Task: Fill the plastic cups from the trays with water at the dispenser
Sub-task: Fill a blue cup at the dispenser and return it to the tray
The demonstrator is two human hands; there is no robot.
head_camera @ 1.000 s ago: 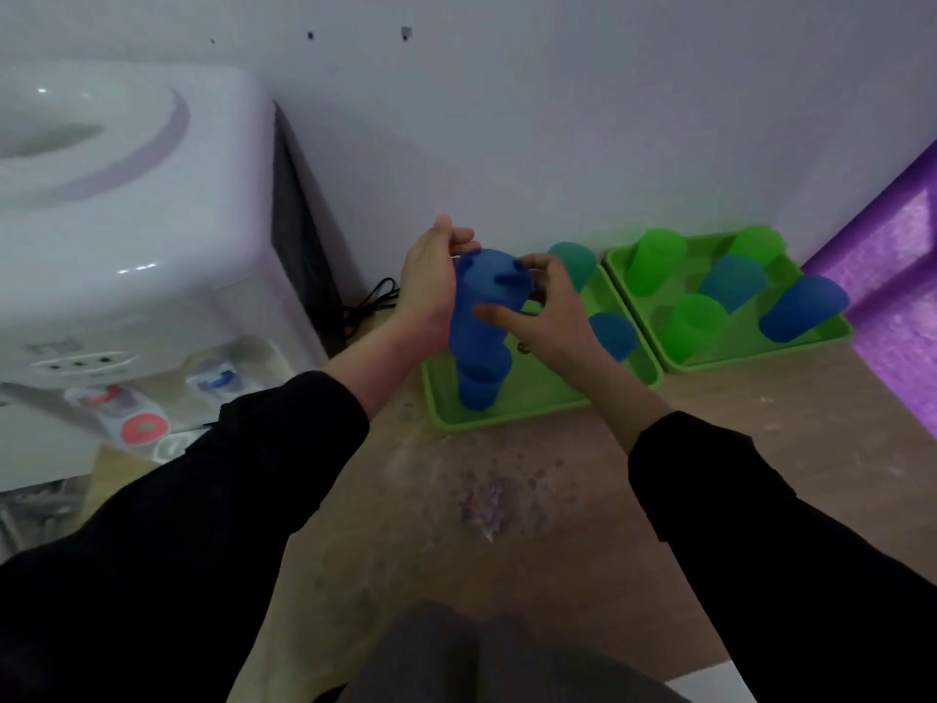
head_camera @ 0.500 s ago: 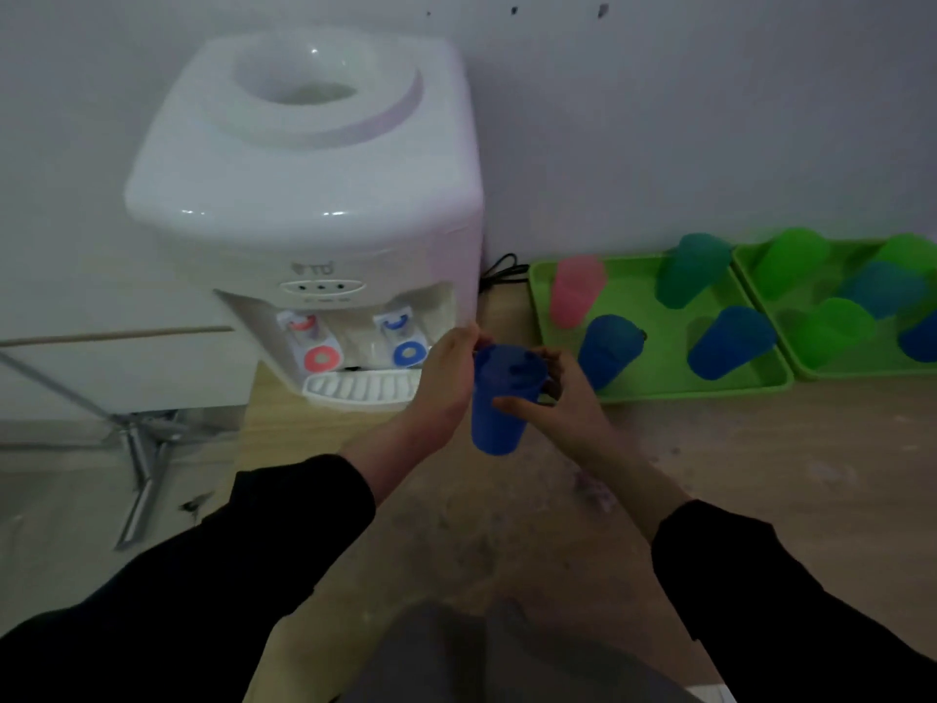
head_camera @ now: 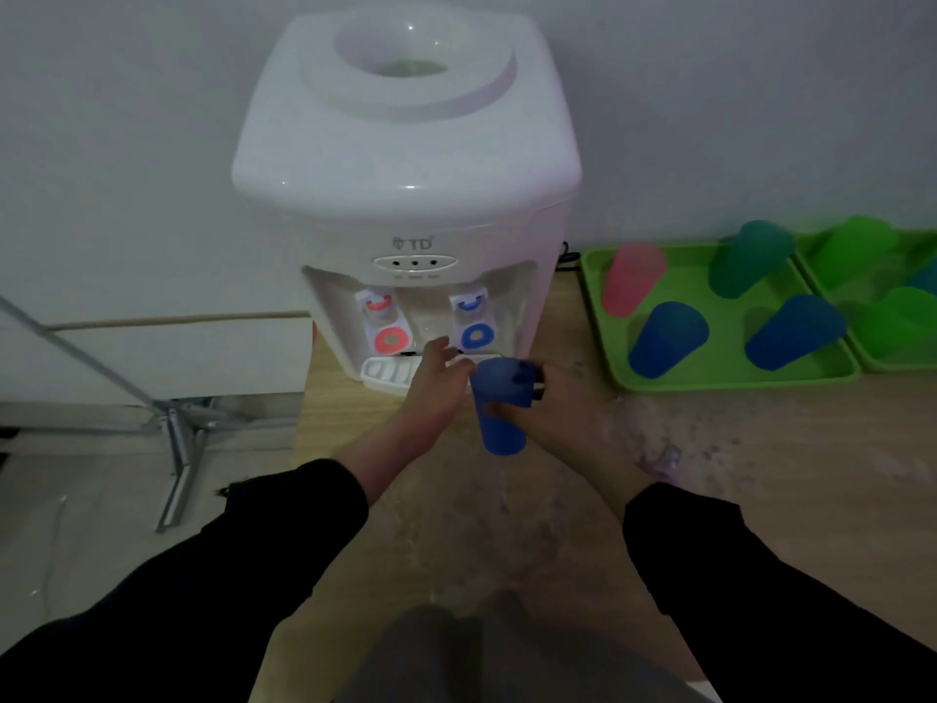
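Observation:
My right hand (head_camera: 552,413) grips a blue plastic cup (head_camera: 502,411), held upright just in front of the white water dispenser (head_camera: 405,195), below its blue tap (head_camera: 474,317). My left hand (head_camera: 436,383) is beside the cup, fingers apart, over the drip tray (head_camera: 388,372); whether it touches the cup I cannot tell. The red tap (head_camera: 385,322) is to the left. On the green tray (head_camera: 735,380) to the right lie a pink cup (head_camera: 634,279), a teal cup (head_camera: 750,258) and two blue cups (head_camera: 667,339).
A second green tray (head_camera: 892,365) with green cups (head_camera: 857,251) sits at the far right edge. The wooden tabletop (head_camera: 760,474) has stains. A metal stand leg (head_camera: 177,438) is on the floor at the left. A black cable (head_camera: 568,258) runs behind the dispenser.
The blue cup has been carried from over the trays leftward to the dispenser's front. My view has turned toward the dispenser. My left hand has loosened off the cup.

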